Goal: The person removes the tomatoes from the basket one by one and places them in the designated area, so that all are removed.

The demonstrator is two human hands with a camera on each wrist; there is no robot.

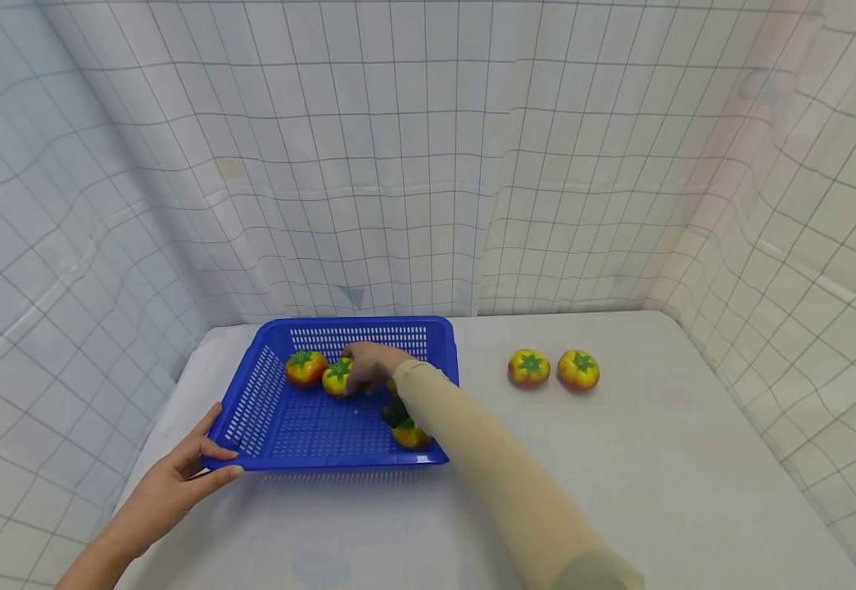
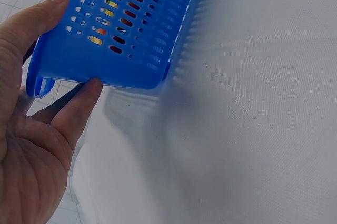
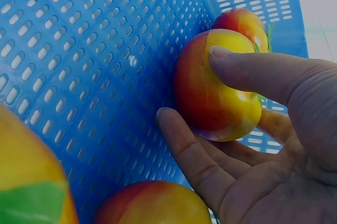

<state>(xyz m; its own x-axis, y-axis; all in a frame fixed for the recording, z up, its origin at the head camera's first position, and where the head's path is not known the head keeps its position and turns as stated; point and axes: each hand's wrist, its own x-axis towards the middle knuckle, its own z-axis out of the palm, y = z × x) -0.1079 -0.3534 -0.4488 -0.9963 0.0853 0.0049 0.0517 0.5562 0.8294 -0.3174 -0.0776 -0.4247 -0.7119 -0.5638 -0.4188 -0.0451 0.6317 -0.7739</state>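
A blue plastic basket (image 1: 310,461) with slotted walls stands on the white-covered table. My left hand (image 1: 173,479) grips its near left corner, thumb and fingers on either side of the rim (image 2: 45,50). Inside the basket, my right hand (image 1: 376,365) holds a red-and-yellow tomato (image 3: 210,92) with a green star-shaped top, its thumb on one side and fingers round the other. Another tomato (image 1: 305,369) lies just left of it. Closer to the right wall is a tomato (image 1: 410,436) beside something dark green (image 1: 394,413), both partly hidden by the right sleeve.
Two more tomatoes (image 1: 528,369) (image 1: 578,371) lie side by side on the table, right of the basket. White grid-patterned curtains (image 1: 398,164) enclose the table at the back and both sides. The right forearm's beige sleeve (image 1: 501,467) crosses the basket's right rim.
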